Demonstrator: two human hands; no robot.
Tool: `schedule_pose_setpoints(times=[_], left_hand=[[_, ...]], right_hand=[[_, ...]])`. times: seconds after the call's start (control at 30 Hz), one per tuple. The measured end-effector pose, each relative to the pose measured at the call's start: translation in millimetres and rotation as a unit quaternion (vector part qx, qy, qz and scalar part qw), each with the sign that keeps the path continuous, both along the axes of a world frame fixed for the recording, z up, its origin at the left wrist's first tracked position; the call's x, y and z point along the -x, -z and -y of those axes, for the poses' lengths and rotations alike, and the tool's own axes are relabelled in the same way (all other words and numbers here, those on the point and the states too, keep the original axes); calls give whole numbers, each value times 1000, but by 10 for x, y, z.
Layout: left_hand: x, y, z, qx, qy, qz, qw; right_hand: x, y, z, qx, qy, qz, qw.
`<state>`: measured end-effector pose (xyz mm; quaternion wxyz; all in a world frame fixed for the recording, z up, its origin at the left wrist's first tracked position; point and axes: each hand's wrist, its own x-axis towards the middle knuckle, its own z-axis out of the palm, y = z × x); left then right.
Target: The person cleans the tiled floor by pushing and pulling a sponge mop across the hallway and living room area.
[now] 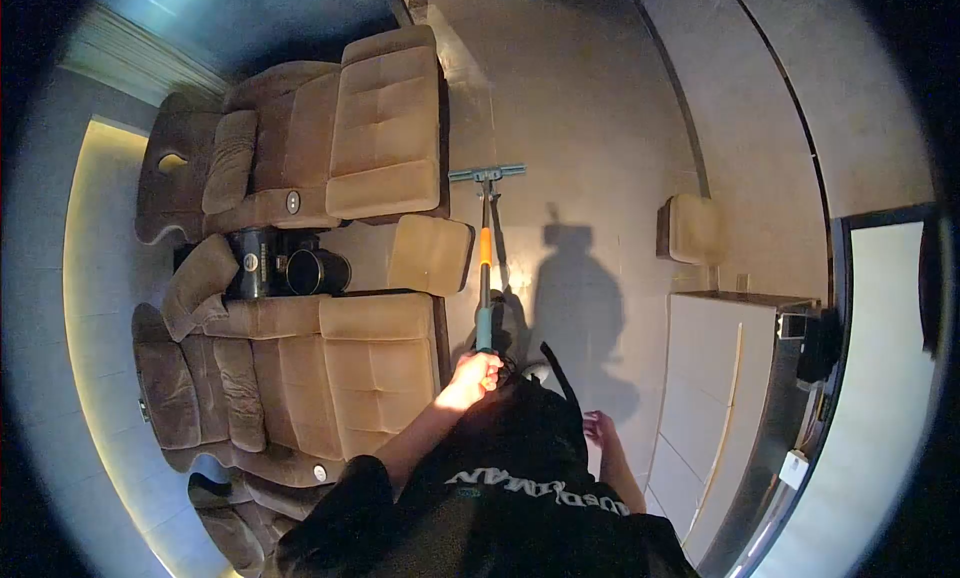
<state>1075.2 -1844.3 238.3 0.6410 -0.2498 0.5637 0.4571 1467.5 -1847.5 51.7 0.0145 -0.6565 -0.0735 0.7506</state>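
Note:
My left hand [472, 377] is closed around the teal grip of a long-handled mop [486, 248]. Its pole has an orange section and runs forward, away from me. At the far end, the wide, flat teal mop head [488, 173] is at the floor beside the front of a recliner. My right hand [598, 429] hangs by my right side, its fingers loosely apart, with nothing visible in it. Part of that hand is hidden by my dark clothing.
Brown padded recliners [380, 128] line the left, with a small padded stool [432, 255] and dark round bins [318, 271] between them. On the right stand a small padded seat [692, 229] and a light cabinet [715, 378]. My shadow falls on the tiled floor [580, 108].

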Motion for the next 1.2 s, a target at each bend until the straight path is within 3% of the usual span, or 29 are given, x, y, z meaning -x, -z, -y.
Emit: schedule_pose_setpoints(times=[0.03,0.07,0.1,0.13,0.17,0.2,0.23,0.27,0.3,0.33,0.37,0.4,0.43,0.47,0.53,0.63,0.7,0.77,0.8,0.9,1.1,1.2], left_hand=[[102,21,-81,-20,16,7,1000],[205,40,-162,-36,28,13,999],[272,55,-205,-51,40,19,998],[290,220,-239,-43,59,-24,997],[359,289,-264,-142,34,13,989],[408,177,-396,-127,93,-23,987],[444,40,-561,-116,153,-56,980],[468,14,-639,-117,154,-7,981],[462,-21,-716,-114,142,5,983],[449,-67,-797,-112,129,17,985],[442,-93,-880,-113,116,27,987],[438,231,-850,-201,94,-39,974],[508,315,-1043,-96,123,-16,988],[505,566,-1166,-117,89,6,989],[532,1065,-1420,-97,66,44,992],[421,1235,-1617,-75,13,12,997],[162,1407,-1599,-99,-21,-59,993],[-198,1972,-1432,-130,-27,-144,981],[-314,2082,-1278,-236,-48,-94,966],[-914,1366,-1199,-118,-111,-85,983],[-2018,1635,-796,-51,-170,-10,984],[-2127,1426,-595,-20,-146,-31,989]], right_hand=[[100,1,-186,-14,-20,63,998],[-93,385,-291,-48,-28,-7,998],[15,457,-485,-64,-101,68,991],[129,482,-635,-82,-67,57,993],[77,817,-784,-110,-5,-81,991],[24,1156,-931,-112,61,-226,966],[487,776,-1183,-96,90,-77,988],[1062,234,-1469,-76,121,73,987],[973,527,-1710,-77,-2,-182,980],[1581,-134,-1858,-168,1,-43,985],[2008,-627,-2004,-227,-19,-58,972],[2352,-847,-2143,-263,-72,-69,960],[2642,-1109,-2229,-272,-112,-84,952],[2888,-1342,-2260,-277,-152,-99,943],[3217,-1533,-2174,-316,-225,-75,919],[3338,-1530,-1869,-374,-317,-3,872],[3212,-1679,-1640,-304,-282,-35,909],[2885,-1986,-1524,-195,-248,-56,947],[2723,-2210,-1483,-167,-265,-143,939],[1971,-2036,-1336,-157,-243,-124,949],[705,-2181,-838,-147,-143,-163,965],[509,-2356,-445,-192,-170,-82,963]])
